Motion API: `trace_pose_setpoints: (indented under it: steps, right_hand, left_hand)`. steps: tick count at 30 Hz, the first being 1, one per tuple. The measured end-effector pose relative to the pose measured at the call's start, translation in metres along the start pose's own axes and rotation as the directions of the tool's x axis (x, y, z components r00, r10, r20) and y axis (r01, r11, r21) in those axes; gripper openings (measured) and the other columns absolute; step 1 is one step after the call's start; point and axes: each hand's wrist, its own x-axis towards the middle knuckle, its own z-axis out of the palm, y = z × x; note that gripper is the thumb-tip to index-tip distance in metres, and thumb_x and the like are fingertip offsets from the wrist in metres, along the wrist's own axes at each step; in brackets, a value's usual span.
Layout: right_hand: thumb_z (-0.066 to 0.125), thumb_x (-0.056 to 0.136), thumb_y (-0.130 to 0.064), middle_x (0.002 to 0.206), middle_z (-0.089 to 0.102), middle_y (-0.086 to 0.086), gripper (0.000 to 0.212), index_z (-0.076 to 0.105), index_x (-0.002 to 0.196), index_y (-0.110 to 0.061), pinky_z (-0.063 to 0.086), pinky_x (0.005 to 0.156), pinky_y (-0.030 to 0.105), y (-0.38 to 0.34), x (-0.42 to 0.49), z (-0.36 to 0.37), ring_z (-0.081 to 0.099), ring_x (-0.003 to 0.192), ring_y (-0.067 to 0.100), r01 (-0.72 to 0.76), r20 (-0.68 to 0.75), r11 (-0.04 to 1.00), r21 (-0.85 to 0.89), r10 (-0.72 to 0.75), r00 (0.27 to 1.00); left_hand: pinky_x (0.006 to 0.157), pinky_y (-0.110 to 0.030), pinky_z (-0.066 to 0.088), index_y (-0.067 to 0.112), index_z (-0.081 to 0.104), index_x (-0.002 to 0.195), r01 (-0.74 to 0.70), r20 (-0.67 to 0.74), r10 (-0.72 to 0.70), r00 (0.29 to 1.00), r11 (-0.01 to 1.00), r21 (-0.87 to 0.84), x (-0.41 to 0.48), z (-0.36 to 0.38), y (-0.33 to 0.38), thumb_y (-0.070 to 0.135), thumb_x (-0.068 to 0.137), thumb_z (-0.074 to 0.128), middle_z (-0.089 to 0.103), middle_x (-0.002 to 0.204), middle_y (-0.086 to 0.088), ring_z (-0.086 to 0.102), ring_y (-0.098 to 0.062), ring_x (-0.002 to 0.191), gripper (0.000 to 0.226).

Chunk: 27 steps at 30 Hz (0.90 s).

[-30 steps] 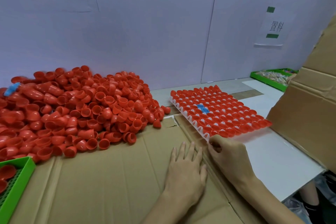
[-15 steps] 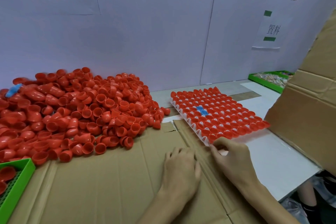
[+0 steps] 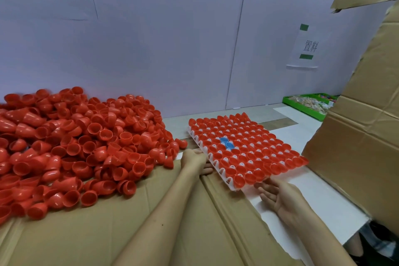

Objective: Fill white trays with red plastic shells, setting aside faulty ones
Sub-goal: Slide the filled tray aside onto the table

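A white tray [image 3: 230,188] packed with red shells [image 3: 254,153] sits tilted at centre right, with two blue shells [image 3: 226,143] in its middle. My left hand [image 3: 193,157] holds the tray's left edge, its fingers reaching beneath. My right hand [image 3: 278,195] lies palm up at the tray's near edge, with straight fingers slipped under it. A large heap of loose red shells [image 3: 75,147] covers the left of the cardboard.
Flattened cardboard [image 3: 108,222] covers the table, with a white sheet [image 3: 319,198] under the tray's right side. A tall cardboard box [image 3: 356,147] stands close on the right. A green bin [image 3: 306,107] sits far right at the back, before a white wall.
My left hand moved from lying flat on the cardboard up to the tray's left edge. My right hand turned palm up under the near edge. The view shifted right.
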Motion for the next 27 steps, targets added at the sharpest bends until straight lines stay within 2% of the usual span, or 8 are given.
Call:
trace_pose_setpoints:
  steps: [3, 7, 12, 21, 27]
  right_hand:
    - [0.054, 0.102, -0.006, 0.072, 0.065, 0.017, 0.017, 0.062, 0.101, 0.008, 0.054, 0.042, 0.023, -0.004, 0.004, -0.002, 0.067, 0.047, 0.016, -0.036, 0.017, 0.999, 0.008, 0.036, 0.999]
    - [0.062, 0.097, -0.005, 0.079, 0.075, 0.018, 0.011, 0.065, 0.102, 0.005, 0.058, 0.048, 0.027, -0.002, 0.006, 0.002, 0.074, 0.061, 0.024, -0.005, 0.013, 1.0, -0.021, 0.005, 1.0]
    - [0.063, 0.096, -0.004, 0.084, 0.077, 0.016, 0.009, 0.066, 0.104, -0.001, 0.059, 0.049, 0.028, 0.001, 0.008, 0.006, 0.076, 0.07, 0.027, 0.011, -0.048, 0.998, -0.064, -0.014, 0.999]
    - [0.054, 0.1, 0.0, 0.078, 0.077, 0.014, 0.01, 0.064, 0.1, -0.004, 0.058, 0.048, 0.026, -0.001, 0.018, 0.018, 0.076, 0.066, 0.024, 0.047, -0.058, 0.998, -0.046, -0.05, 0.997]
    - [0.054, 0.101, -0.003, 0.076, 0.077, 0.012, 0.011, 0.065, 0.098, -0.005, 0.057, 0.047, 0.025, -0.008, 0.032, 0.03, 0.076, 0.064, 0.022, 0.052, -0.075, 0.997, -0.053, -0.056, 0.996]
  left_hand:
    - [0.05, -0.031, 0.06, 0.0, 0.069, 0.101, 0.046, -0.02, -0.045, 0.999, 0.998, 0.048, 0.003, 0.0, 0.008, 0.008, 0.1, 0.054, 0.074, 0.079, -0.012, 0.072, -0.023, 0.063, 0.016]
    - [0.055, -0.031, 0.06, -0.001, 0.068, 0.111, 0.088, 0.003, -0.088, 0.996, 0.996, -0.001, 0.008, 0.002, 0.012, 0.004, 0.098, 0.057, 0.074, 0.082, -0.012, 0.072, -0.022, 0.07, 0.017]
    - [0.044, -0.032, 0.057, 0.0, 0.064, 0.116, 0.098, 0.016, -0.097, 0.995, 0.995, -0.03, 0.012, 0.007, 0.011, 0.0, 0.1, 0.044, 0.074, 0.078, -0.012, 0.072, -0.02, 0.055, 0.025]
    - [0.049, -0.035, 0.06, 0.003, 0.06, 0.119, 0.078, 0.039, -0.075, 0.996, 0.995, -0.07, 0.026, 0.003, 0.01, 0.01, 0.103, 0.053, 0.076, 0.093, -0.016, 0.075, -0.023, 0.064, 0.019]
    - [0.044, -0.032, 0.056, 0.003, 0.062, 0.112, 0.09, 0.034, -0.088, 0.996, 0.991, -0.095, 0.041, 0.003, 0.018, 0.004, 0.101, 0.053, 0.074, 0.08, -0.012, 0.073, -0.021, 0.055, 0.014]
